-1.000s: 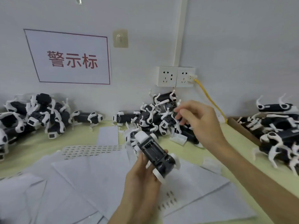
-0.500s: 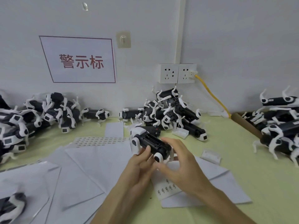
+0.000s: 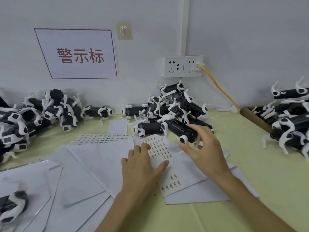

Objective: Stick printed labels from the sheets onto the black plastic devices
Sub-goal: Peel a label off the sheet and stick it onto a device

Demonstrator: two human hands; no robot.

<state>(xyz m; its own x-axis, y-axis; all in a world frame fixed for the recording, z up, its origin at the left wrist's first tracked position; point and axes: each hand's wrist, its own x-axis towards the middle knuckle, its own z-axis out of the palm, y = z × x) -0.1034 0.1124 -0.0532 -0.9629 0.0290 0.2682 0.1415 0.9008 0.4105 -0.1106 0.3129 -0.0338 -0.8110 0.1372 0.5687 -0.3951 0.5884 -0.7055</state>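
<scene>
**On the yellow table [image 3: 250, 153]: left hand [image 3: 142, 169] pinning a label sheet [image 3: 161, 152], right hand [image 3: 204, 149] at a black device [image 3: 179, 129]**

Near mid-table, just in front of the centre pile [image 3: 173, 104], the black device is lying on its side at the far edge of the label sheet. Its long axis is running diagonally, from far-left to near-right. A round white end piece is facing the near side, and white legs are sticking out by both ends.

The right hand is reaching over the near-right end of the device. Its fingers are spread and nearly straight, the forefinger is lying along the top of the body, and the thumb is stretching out below, clear of it. No closed grip is showing; whether the hand is bearing any of the device's weight cannot be told.

The left hand is lying flat, palm down, with straight fingers pressing on the label sheet and holding nothing. Rows of small printed labels are showing beyond its fingertips, and a few more by the wrist.

A second sheet of labels [image 3: 103, 137] is lying further left, partly under blank white sheets [image 3: 93, 166] that are overlapping across the near table.

More devices are heaping up in a left pile [image 3: 41, 111] and a right pile [image 3: 291, 118]. On the wall behind, a wall sign [image 3: 78, 54] with red characters is hanging beside a double socket [image 3: 183, 66], and a yellow cable [image 3: 220, 91] is trailing down from it to the right.
</scene>
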